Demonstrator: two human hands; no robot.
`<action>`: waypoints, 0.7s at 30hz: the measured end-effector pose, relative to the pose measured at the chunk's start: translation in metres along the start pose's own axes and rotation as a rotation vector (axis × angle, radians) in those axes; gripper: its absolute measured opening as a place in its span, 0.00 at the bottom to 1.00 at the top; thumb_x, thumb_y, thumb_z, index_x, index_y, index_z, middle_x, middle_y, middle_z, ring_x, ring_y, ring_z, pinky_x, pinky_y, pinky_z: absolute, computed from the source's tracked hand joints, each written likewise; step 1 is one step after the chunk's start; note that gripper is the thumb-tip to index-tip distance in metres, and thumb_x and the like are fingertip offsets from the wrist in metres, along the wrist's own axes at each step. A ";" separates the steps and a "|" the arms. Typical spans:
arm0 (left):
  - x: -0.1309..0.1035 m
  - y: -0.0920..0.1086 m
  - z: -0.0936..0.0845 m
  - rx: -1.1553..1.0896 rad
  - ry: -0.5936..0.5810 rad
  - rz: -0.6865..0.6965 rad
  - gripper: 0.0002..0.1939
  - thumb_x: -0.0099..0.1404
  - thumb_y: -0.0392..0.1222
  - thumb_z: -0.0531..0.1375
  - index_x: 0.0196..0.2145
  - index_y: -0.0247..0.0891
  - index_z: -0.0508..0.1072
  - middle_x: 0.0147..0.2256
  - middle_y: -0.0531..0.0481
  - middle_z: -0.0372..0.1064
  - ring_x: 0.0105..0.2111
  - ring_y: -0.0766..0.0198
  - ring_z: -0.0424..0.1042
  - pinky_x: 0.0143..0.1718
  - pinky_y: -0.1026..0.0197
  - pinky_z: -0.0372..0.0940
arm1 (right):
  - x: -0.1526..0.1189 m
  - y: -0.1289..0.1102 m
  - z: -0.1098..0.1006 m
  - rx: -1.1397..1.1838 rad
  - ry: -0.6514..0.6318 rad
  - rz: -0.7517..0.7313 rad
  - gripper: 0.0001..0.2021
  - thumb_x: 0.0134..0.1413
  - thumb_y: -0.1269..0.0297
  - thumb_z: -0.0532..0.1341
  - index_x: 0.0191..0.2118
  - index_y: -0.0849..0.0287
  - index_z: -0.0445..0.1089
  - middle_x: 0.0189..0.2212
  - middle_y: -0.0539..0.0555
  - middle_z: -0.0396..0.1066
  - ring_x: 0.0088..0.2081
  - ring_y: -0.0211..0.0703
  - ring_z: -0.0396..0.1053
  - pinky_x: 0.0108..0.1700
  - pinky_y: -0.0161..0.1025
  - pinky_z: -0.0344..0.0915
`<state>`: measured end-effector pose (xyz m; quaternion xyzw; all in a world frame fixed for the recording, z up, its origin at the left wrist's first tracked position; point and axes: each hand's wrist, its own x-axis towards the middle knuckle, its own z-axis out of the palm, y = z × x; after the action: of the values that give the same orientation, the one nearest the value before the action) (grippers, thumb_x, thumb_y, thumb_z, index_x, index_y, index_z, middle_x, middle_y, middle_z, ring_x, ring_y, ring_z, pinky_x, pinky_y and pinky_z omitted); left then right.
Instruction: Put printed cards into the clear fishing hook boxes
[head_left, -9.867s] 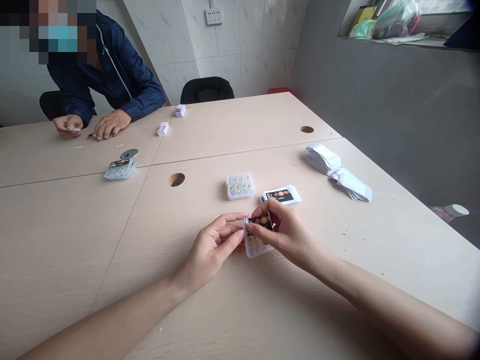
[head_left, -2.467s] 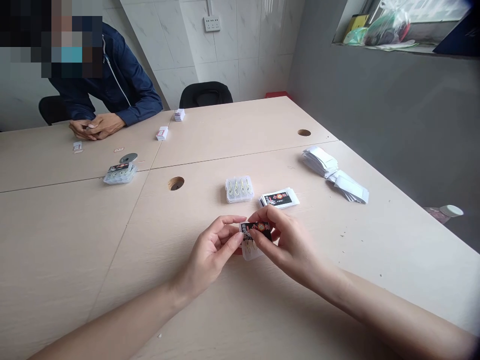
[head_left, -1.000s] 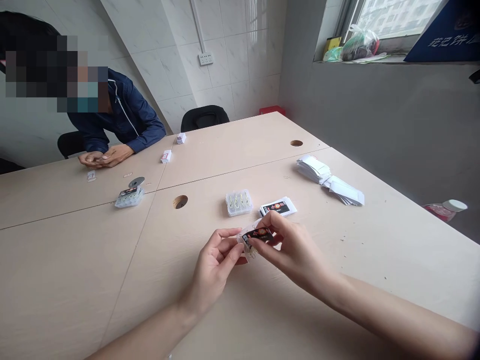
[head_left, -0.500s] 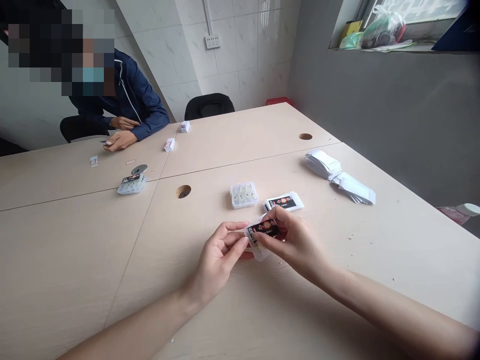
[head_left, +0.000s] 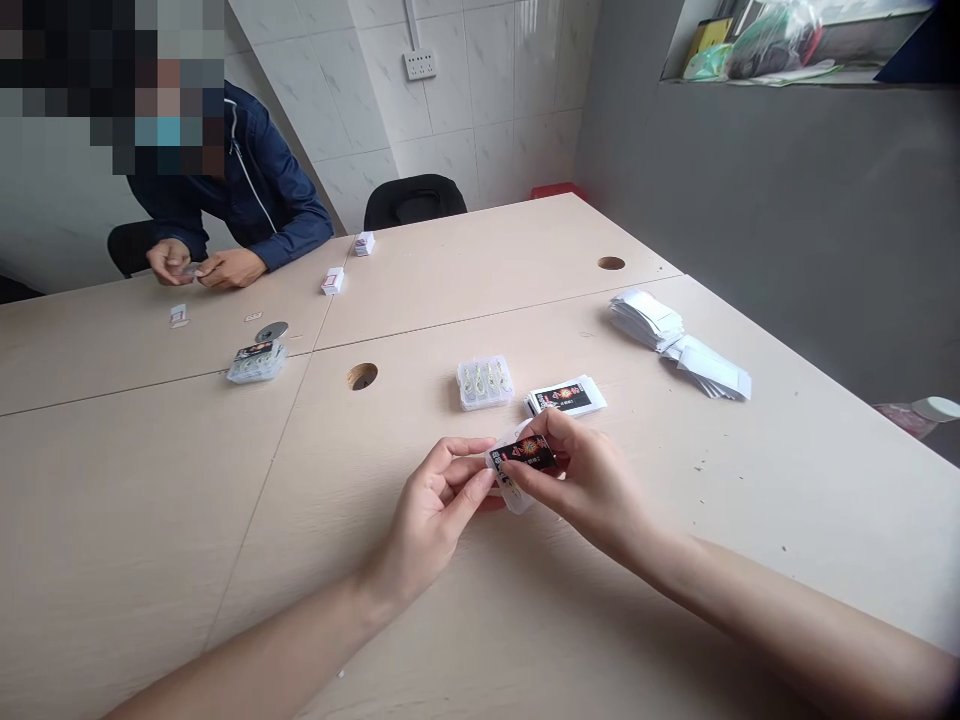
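Observation:
Between finger and thumb, my left hand point(head_left: 439, 505) grips the left side of a small clear plastic box point(head_left: 517, 497). My right hand point(head_left: 589, 475) pinches a black printed label point(head_left: 529, 453) with red and white lettering, which lies against the top of that box. Part of the box is hidden by the label and fingers; small gold pieces show inside it. Just beyond my hands sits another clear box point(head_left: 484, 383) with several gold pieces in a row. Beside it lies a stack of black printed labels point(head_left: 568, 397) on white backing.
White paper slips point(head_left: 646, 322) lie in piles at the right. Clear boxes point(head_left: 256, 362) are stacked at the left near a metal disc point(head_left: 271, 331). A co-worker in a blue jacket point(head_left: 274, 180) handles something small across the table point(head_left: 187, 480). Cable hole point(head_left: 363, 376) in the tabletop.
My hands keep almost the same hold on the box and label. The co-worker's hands have come together around a small item. The view has tipped slightly.

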<state>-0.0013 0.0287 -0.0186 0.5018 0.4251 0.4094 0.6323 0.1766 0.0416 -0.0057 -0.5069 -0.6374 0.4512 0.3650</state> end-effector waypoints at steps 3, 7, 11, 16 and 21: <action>0.000 0.000 0.000 0.008 0.001 0.000 0.10 0.69 0.40 0.56 0.47 0.41 0.64 0.43 0.48 0.77 0.44 0.59 0.75 0.46 0.56 0.70 | -0.001 0.000 0.000 -0.017 -0.005 -0.009 0.07 0.55 0.64 0.61 0.31 0.55 0.60 0.25 0.47 0.72 0.26 0.37 0.67 0.27 0.34 0.63; 0.000 0.000 0.000 0.017 -0.001 -0.002 0.10 0.69 0.40 0.56 0.47 0.40 0.64 0.43 0.48 0.77 0.44 0.60 0.75 0.46 0.56 0.69 | -0.002 0.000 0.000 -0.039 0.001 -0.014 0.07 0.54 0.65 0.60 0.31 0.55 0.59 0.25 0.46 0.72 0.25 0.36 0.66 0.27 0.33 0.62; 0.000 0.000 0.000 0.033 0.008 0.001 0.10 0.68 0.40 0.57 0.47 0.40 0.64 0.42 0.49 0.77 0.43 0.61 0.75 0.46 0.57 0.70 | -0.002 0.000 0.001 -0.056 0.004 -0.015 0.07 0.54 0.66 0.60 0.30 0.55 0.59 0.25 0.45 0.72 0.25 0.36 0.66 0.27 0.33 0.61; 0.000 0.000 -0.001 0.035 0.014 0.001 0.10 0.68 0.40 0.57 0.47 0.40 0.64 0.42 0.49 0.77 0.43 0.60 0.75 0.46 0.57 0.70 | -0.001 0.000 0.000 -0.063 0.008 -0.012 0.07 0.54 0.66 0.60 0.30 0.54 0.60 0.24 0.45 0.72 0.25 0.37 0.67 0.26 0.33 0.62; -0.001 0.000 -0.001 0.034 0.013 0.004 0.10 0.68 0.41 0.57 0.47 0.40 0.65 0.42 0.49 0.77 0.44 0.60 0.75 0.46 0.57 0.71 | -0.001 0.000 0.000 -0.084 0.009 -0.018 0.07 0.54 0.65 0.61 0.30 0.54 0.59 0.24 0.44 0.72 0.25 0.36 0.67 0.26 0.33 0.61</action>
<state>-0.0021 0.0277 -0.0191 0.5107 0.4350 0.4066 0.6202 0.1769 0.0408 -0.0057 -0.5182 -0.6584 0.4185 0.3505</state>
